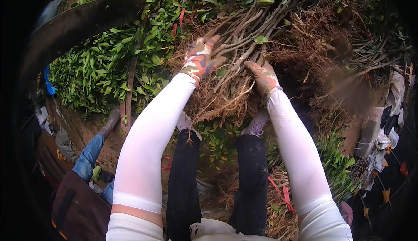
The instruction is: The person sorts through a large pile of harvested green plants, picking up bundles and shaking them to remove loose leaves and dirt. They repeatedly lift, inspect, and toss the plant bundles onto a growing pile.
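Observation:
A loose bundle of bare-root saplings (241,45) lies before me, its thin woody stems running up and right. Its brown fibrous roots (225,100) hang towards my shoes. My left hand (200,58), in a camouflage-patterned glove, is at the left side of the stems with thumb and fingers apart. On the right side, my right hand (265,78), gloved the same way, touches the lower stems. Its fingertips are partly hidden among stems and roots, so its grip is unclear. White sleeves cover both forearms.
Leafy green saplings (98,68) are heaped at the left, beside a wooden strip (130,84). A dark curved band (85,19) crosses the upper left. More rooted saplings (320,45) lie right. A person in jeans (88,156) is at lower left. Red ties (282,193) lie near my leg.

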Motion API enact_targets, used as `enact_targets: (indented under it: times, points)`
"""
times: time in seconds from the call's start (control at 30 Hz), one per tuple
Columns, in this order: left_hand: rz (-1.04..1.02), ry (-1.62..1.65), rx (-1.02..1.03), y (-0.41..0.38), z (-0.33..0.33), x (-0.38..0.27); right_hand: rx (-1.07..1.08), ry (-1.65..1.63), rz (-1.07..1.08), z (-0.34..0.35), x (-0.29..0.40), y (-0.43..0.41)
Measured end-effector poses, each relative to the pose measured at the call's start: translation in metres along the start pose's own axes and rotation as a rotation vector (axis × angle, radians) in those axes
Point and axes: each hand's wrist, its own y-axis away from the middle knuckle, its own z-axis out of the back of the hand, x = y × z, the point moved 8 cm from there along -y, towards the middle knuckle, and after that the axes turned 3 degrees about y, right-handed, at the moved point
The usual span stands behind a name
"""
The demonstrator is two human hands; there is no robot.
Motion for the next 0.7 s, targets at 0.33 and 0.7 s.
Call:
enact_targets:
  times: [0.33, 0.7]
  points:
    - [0.154, 0.746, 0.27, 0.033, -0.035, -0.038, -0.002, -0.228, -0.039, 0.024, -0.006, 0.019]
    - [-0.375, 0.326, -0.032, 0.066, 0.051, -0.092, 0.122, -0.478, 0.057, 0.028, -0.016, 0.054]
